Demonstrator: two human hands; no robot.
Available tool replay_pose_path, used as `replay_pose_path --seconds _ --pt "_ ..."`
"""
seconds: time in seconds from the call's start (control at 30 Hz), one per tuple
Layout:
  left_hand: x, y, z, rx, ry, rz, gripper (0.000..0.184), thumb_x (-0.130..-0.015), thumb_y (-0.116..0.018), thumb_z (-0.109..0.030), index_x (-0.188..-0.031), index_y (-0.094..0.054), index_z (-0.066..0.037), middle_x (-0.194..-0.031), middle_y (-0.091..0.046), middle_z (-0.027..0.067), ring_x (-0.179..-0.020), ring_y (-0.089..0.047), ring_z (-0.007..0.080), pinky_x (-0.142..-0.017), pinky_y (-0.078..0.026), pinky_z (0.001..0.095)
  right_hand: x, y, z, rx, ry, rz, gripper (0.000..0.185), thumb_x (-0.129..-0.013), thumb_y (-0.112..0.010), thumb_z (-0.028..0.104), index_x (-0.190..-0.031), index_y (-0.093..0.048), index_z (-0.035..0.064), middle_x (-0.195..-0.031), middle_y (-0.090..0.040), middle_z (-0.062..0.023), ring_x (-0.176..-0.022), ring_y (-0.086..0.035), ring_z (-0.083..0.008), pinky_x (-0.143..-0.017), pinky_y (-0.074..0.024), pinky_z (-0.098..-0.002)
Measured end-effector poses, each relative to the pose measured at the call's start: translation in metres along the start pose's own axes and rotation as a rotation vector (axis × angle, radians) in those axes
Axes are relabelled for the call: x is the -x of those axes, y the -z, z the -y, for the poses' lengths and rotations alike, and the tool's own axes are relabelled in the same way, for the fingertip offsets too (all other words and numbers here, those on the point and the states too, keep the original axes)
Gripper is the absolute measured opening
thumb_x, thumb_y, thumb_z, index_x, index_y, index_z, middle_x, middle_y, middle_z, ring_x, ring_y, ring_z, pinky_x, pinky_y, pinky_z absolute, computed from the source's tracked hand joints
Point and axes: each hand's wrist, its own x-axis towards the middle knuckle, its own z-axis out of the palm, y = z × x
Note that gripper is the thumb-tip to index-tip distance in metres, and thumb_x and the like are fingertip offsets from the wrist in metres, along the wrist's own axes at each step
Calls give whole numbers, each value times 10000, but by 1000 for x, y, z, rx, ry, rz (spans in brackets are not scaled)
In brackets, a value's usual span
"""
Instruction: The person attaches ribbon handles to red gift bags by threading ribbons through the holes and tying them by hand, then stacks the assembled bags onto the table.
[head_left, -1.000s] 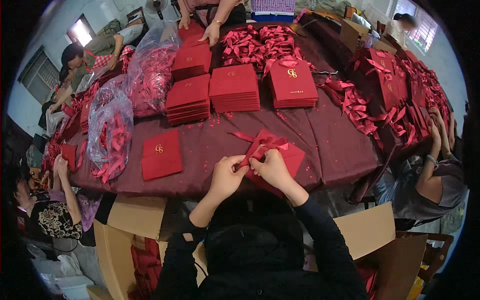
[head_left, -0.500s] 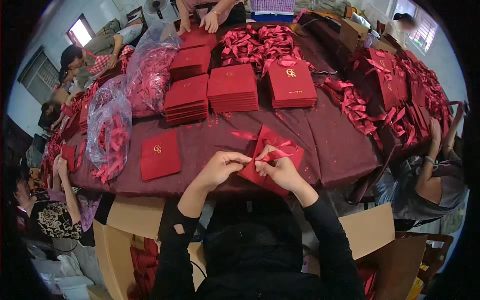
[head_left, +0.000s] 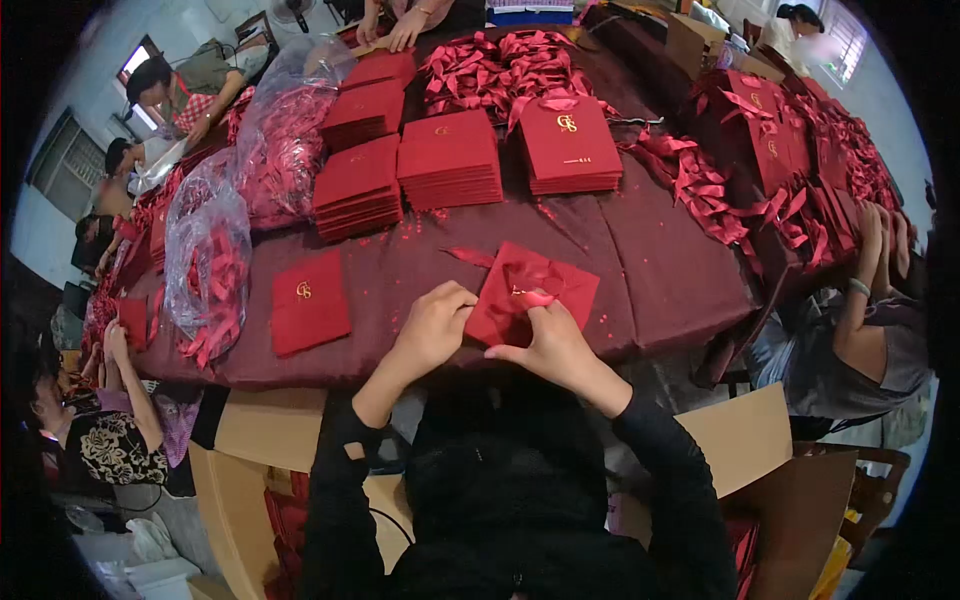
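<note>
A red paper gift bag (head_left: 570,290) lies tilted at the table's near edge, with a red satin ribbon (head_left: 470,257) across it and trailing off its upper left. My left hand (head_left: 432,328) is at the bag's left edge, fingers curled in; whatever they pinch is hidden. Over the bag's lower middle, my right hand (head_left: 557,345) has its thumb stretched out to the left, apart from the fingers. A ribbon loop (head_left: 535,298) crosses its fingertips. Left of my hands lies another red bag (head_left: 312,318) with a gold logo.
Stacks of red bags (head_left: 450,160) stand beyond my hands, with a ribbon heap (head_left: 505,75) behind. Clear plastic sacks (head_left: 208,250) of ribbons sit on the left. More ribboned bags (head_left: 770,140) fill the right. Co-workers surround the table. Open cardboard boxes (head_left: 735,440) flank me below.
My left hand has drawn back left from the bag's middle to its edge. The right thumb has spread from its pinch, and the ribbon now loops over the right fingertips. The view has shifted slightly.
</note>
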Motion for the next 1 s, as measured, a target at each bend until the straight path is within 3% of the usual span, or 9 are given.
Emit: replay_pose_path --seconds 0.17,0.23,0.47,0.57,0.63,0.73,0.77,0.87,1.0 --pt "1 37 18 199 331 -234 103 -842 -569 -42 -888 -626 31 -821 -612 161 -728 -634 274 -663 -490 338 11 7 2 50 -19 64 746 -597 -846 403 -1068 -512 -69 -1027 -522 -206 -911 -529 -370 -807 -463 -415" --pt "10 65 38 -168 162 -291 109 -842 -587 -54 -893 -626 34 -828 -613 150 -785 -631 275 -708 -486 334 9 10 3 54 28 48 739 -609 -833 398 -1073 -516 -81 -1031 -505 -204 -906 -507 -346 -822 -457 -399" --pt "17 82 57 -230 204 -296 97 -827 -614 -75 -879 -642 2 -843 -613 143 -826 -610 305 -746 -474 362 28 13 18 401 161 190 606 -717 -720 243 -1190 -520 -78 -1061 -510 -147 -957 -487 -287 -811 -439 -365" --pt "13 74 62 -322 230 -214 141 -838 -585 -57 -954 -643 -2 -892 -610 148 -869 -599 314 -778 -471 383 29 11 15 446 228 196 594 -725 -689 260 -1163 -528 -108 -1018 -503 -119 -923 -481 -255 -798 -429 -335" --pt "9 66 49 -703 144 -339 243 -848 -537 -24 -1076 -616 5 -955 -599 161 -912 -582 329 -816 -465 403 31 8 15 493 229 190 584 -737 -687 270 -1155 -533 -108 -1004 -508 -121 -920 -479 -257 -802 -429 -334" --pt "-14 47 24 -406 -101 -270 320 -867 -504 -12 -1176 -584 7 -1082 -599 173 -1025 -565 363 -908 -450 403 21 16 18 448 240 194 481 -770 -671 275 -1080 -571 -78 -983 -524 -123 -916 -503 -270 -793 -449 -345" --pt "-21 37 10 -202 -7 -118 327 -876 -518 -28 -1197 -578 -3 -1177 -584 183 -1101 -549 364 -945 -439 395 15 21 18 359 237 195 393 -791 -658 271 -1014 -604 -48 -975 -536 -123 -916 -528 -281 -780 -469 -359" --pt "-50 7 21 -64 -196 28 362 -861 -539 -9 -1222 -566 -15 -1247 -555 205 -1126 -549 370 -938 -455 383 -14 26 1 64 161 158 316 -811 -639 214 -1087 -616 61 -885 -568 -143 -748 -612 -333 -659 -512 -413" --pt "-71 -5 28 -38 -230 70 310 -847 -567 -15 -1155 -601 -8 -1136 -602 199 -1045 -585 370 -881 -481 385 -36 11 -27 111 328 287 312 -773 -603 68 -1081 -554 45 -875 -549 -158 -692 -604 -340 -590 -504 -428"
